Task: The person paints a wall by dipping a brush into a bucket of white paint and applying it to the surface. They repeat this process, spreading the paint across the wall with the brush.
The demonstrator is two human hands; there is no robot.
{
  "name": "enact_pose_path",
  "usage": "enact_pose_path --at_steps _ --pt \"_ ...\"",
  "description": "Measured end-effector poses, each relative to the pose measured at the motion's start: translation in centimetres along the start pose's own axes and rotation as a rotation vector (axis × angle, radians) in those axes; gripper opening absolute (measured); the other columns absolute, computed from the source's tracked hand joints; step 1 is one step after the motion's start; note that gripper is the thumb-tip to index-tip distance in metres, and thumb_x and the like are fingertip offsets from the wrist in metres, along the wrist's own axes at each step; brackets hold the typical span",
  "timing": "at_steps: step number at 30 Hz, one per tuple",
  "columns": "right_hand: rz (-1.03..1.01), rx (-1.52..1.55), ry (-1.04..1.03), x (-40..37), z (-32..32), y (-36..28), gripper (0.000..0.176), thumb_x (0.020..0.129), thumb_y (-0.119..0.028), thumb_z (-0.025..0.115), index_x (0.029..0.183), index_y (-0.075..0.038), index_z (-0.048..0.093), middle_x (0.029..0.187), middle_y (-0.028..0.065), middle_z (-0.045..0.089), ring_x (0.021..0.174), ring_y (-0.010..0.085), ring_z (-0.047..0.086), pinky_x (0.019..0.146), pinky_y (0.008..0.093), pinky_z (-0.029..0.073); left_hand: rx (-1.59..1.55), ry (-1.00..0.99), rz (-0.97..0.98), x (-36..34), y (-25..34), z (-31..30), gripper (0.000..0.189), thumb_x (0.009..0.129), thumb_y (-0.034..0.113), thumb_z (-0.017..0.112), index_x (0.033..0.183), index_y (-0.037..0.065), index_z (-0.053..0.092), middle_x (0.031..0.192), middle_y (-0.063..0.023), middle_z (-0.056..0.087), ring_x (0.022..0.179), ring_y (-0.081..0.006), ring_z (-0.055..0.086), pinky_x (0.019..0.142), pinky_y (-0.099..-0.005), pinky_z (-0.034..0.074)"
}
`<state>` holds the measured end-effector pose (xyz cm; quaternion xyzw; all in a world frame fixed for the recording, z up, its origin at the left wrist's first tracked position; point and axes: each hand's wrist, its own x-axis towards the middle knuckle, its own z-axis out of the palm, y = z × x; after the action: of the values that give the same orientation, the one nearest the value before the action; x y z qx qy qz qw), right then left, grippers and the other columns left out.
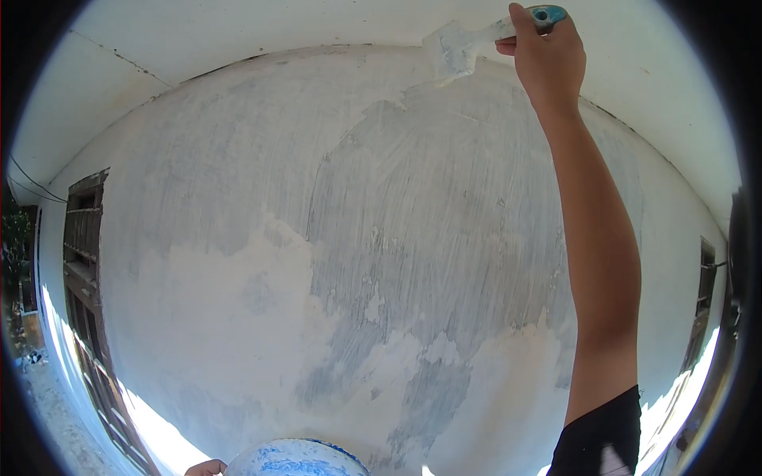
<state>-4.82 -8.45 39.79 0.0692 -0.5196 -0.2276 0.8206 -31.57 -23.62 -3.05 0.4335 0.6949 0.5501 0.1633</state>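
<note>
My right hand [549,59] is raised at the upper right, its fingers closed round the handle of a paintbrush [454,51]. The brush is coated in white, with a teal handle end that has a hole in it. Its bristle tip is against the top of the wall [413,174], just under the ceiling. At the bottom edge, my left hand [205,468] grips the side of a round paint container [298,460], white with blue smears. Only a few of its fingers show, and the contents of the container are hard to make out.
The pale ceiling [238,28] meets the wall along a curved, cracked line. White and grey patches cover the wall. A dark wooden door with a barred opening [83,230] stands at left, and a window [703,278] at right. Bright sunlight falls low on both sides.
</note>
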Motion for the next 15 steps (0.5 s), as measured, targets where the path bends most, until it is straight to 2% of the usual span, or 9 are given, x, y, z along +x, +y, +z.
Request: enact_pose_path --at_steps 1,5,6,7,8,9,11,14,15 --pt "0.288 0.133 0.045 0.6 1.0 -0.5 0.022 0.085 -0.015 0.058 0.081 0.004 0.048 0.073 0.0191 0.056 0.067 0.0331 0.058 0.061 0.0406 0.046 0.003 -0.008 -0.035 -0.2 0.6 -0.1 0.061 0.090 0.050 0.038 0.123 0.000 0.047 0.110 -0.0196 0.060 0.103 -0.0276 0.056 0.090 -0.0343 0.041" --pt "0.390 0.275 0.055 0.7 4.8 0.8 0.020 0.085 -0.013 0.056 0.082 0.005 0.048 0.078 0.0207 0.057 0.073 0.0350 0.059 0.067 0.0414 0.049 0.017 -0.025 -0.142 -0.6 1.3 -0.6 0.059 0.088 0.050 0.040 0.118 0.001 0.054 0.115 -0.0209 0.057 0.101 -0.0256 0.057 0.085 -0.0326 0.043" --pt "0.451 0.300 0.079 0.9 6.0 2.0 0.021 0.086 -0.017 0.057 0.086 0.004 0.050 0.080 0.0163 0.060 0.069 0.0276 0.063 0.061 0.0322 0.050 0.021 -0.029 -0.175 -0.6 1.1 -0.7 0.058 0.087 0.050 0.041 0.117 0.002 0.056 0.116 -0.0213 0.057 0.100 -0.0250 0.057 0.083 -0.0320 0.044" --pt "0.514 0.323 0.104 0.9 6.8 2.9 0.024 0.087 -0.020 0.057 0.091 0.003 0.053 0.082 0.0119 0.063 0.066 0.0202 0.068 0.056 0.0229 0.051 0.153 -0.029 -0.069 -0.2 -0.1 -0.9 0.058 0.087 0.050 0.041 0.117 0.003 0.055 0.118 -0.0208 0.056 0.095 -0.0235 0.057 0.076 -0.0314 0.045" --pt "0.515 0.325 0.105 0.8 7.3 3.9 0.024 0.087 -0.020 0.057 0.091 0.003 0.053 0.082 0.0119 0.063 0.066 0.0202 0.068 0.056 0.0229 0.051 0.285 -0.031 0.036 0.1 -1.1 -1.1 0.058 0.087 0.051 0.041 0.118 0.003 0.055 0.119 -0.0204 0.055 0.091 -0.0220 0.057 0.069 -0.0309 0.046" --pt "0.488 0.204 0.094 0.5 7.6 4.6 0.025 0.086 -0.019 0.057 0.090 0.005 0.051 0.083 0.0144 0.063 0.065 0.0211 0.068 0.056 0.0229 0.051 0.285 -0.032 0.034 0.0 -1.1 -1.2 0.058 0.087 0.051 0.041 0.118 0.003 0.055 0.119 -0.0204 0.055 0.091 -0.0220 0.057 0.069 -0.0309 0.046" --pt "0.460 0.085 0.079 0.6 7.4 5.4 0.026 0.085 -0.018 0.057 0.090 0.007 0.050 0.083 0.0170 0.063 0.064 0.0219 0.067 0.056 0.0228 0.051 0.123 -0.027 -0.053 -0.6 -0.5 -1.3 0.055 0.087 0.047 0.043 0.119 0.004 0.054 0.121 -0.0165 0.054 0.090 -0.0207 0.056 0.066 -0.0304 0.046" --pt "0.386 -0.022 0.058 1.8 6.1 5.0 0.027 0.086 -0.021 0.056 0.091 0.005 0.052 0.085 0.0154 0.063 0.062 0.0222 0.067 0.057 0.0288 0.052 0.020 0.010 -0.176 -1.1 0.1 -1.0 0.053 0.086 0.044 0.045 0.119 0.004 0.053 0.120 -0.0156 0.055 0.091 -0.0204 0.056 0.068 -0.0304 0.046" --pt "0.224 -0.129 -0.002 2.8 5.4 4.0 0.026 0.086 -0.021 0.055 0.094 0.003 0.052 0.085 0.0150 0.064 0.064 0.0241 0.067 0.059 0.0325 0.052 -0.049 0.041 -0.179 -1.0 -0.9 -0.8 0.051 0.085 0.042 0.046 0.118 0.004 0.054 0.118 -0.0150 0.056 0.092 -0.0203 0.055 0.069 -0.0305 0.046"
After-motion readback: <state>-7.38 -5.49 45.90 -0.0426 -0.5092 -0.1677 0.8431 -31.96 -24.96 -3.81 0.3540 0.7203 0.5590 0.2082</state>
